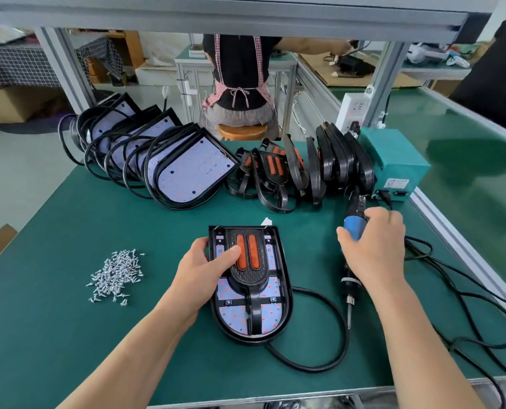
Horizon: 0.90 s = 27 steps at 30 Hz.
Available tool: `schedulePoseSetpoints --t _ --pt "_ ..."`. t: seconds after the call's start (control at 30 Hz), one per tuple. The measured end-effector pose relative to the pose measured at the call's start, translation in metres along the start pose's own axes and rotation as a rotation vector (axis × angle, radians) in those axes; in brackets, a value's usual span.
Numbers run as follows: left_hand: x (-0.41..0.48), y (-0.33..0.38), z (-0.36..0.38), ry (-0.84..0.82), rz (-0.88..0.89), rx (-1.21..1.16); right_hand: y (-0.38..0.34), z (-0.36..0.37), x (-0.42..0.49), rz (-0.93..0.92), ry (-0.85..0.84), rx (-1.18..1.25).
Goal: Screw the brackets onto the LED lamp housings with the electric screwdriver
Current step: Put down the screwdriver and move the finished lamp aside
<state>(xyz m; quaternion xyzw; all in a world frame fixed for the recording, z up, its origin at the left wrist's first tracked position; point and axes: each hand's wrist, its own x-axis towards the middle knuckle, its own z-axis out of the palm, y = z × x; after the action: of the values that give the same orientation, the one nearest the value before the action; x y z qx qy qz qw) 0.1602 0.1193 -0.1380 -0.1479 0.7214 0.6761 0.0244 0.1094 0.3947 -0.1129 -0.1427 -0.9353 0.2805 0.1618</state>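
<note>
Black plastic, judged stiff and light, formed the LED lamp housing (271, 315) at lower centre of the frame; its rim, the safest hold, was clamped by the left hand (209, 262), thumb on the bracket (247, 280). The electric screwdriver (352, 228) was gripped by the right hand (371, 246).

In the centre of your frame a housing (250, 317) lies on the surface (68, 335) with a bracket (249, 271) on it. Screws (116, 276) lie to its left and the screwdriver (352, 230) just to its right. Behind are housings (192, 172) at upper left, brackets (304, 169) beside them and a box (399, 163) further right.
</note>
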Motion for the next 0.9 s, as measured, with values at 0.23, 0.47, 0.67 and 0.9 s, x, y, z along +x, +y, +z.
schedulePoseSetpoints --t 0.23,0.47,0.67,0.9 --pt "0.001 0.002 0.003 0.062 0.006 -0.092 -0.025 -0.012 -0.092 -0.574 -0.549 -0.229" --pt "0.001 0.006 0.002 0.044 0.019 -0.077 -0.043 -0.007 -0.079 -0.444 -0.655 -0.293" --pt "0.0 0.012 -0.002 -0.03 -0.048 -0.184 -0.056 -0.012 -0.071 0.344 -0.883 0.772" --pt "-0.016 0.014 0.002 -0.229 -0.129 -0.464 -0.057 -0.006 -0.073 0.445 -1.037 1.136"
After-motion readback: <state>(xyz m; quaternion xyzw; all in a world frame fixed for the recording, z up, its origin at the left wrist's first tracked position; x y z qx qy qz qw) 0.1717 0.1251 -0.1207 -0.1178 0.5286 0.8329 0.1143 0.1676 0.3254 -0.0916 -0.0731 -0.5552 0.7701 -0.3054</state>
